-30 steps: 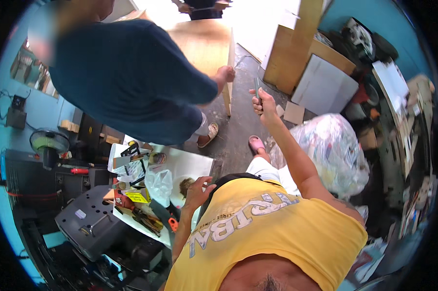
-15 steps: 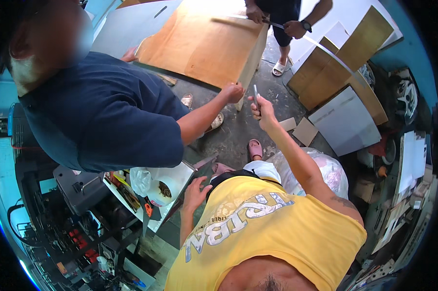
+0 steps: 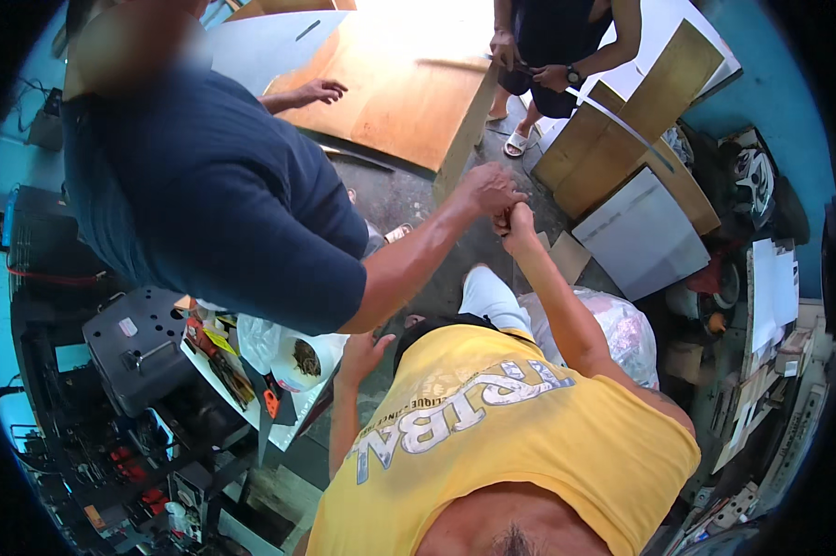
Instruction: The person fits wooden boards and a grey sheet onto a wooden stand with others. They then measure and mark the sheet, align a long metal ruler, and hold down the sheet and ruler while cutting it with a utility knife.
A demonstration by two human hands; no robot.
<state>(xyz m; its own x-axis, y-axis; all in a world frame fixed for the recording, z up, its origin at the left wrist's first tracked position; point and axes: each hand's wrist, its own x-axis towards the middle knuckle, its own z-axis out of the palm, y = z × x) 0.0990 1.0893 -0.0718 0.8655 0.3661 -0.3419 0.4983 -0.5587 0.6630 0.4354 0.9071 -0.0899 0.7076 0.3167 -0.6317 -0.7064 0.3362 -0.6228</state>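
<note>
My right hand [image 3: 515,222] is stretched forward with its fingers closed, knuckles against the closed fist [image 3: 487,190] of a person in a dark blue shirt [image 3: 214,195] standing at my left. Whatever lies between the two fists is hidden. My left hand [image 3: 362,357] hangs low with fingers apart, holding nothing, beside the edge of a white table [image 3: 302,417]. On that table sit a clear plastic bag [image 3: 256,338] and a white bowl [image 3: 302,361] with something dark in it.
A large plywood sheet [image 3: 399,93] lies on the floor ahead, with another person [image 3: 557,46] standing behind it. Leaning boards [image 3: 622,130] and a white panel [image 3: 640,241] are on the right. A bulging plastic sack [image 3: 612,324] sits by my leg. Black equipment cases [image 3: 135,347] crowd the left.
The blue-shirted person's fist has closed in on my right hand until they touch. A thin light object that stuck up from my right hand half a second ago no longer shows.
</note>
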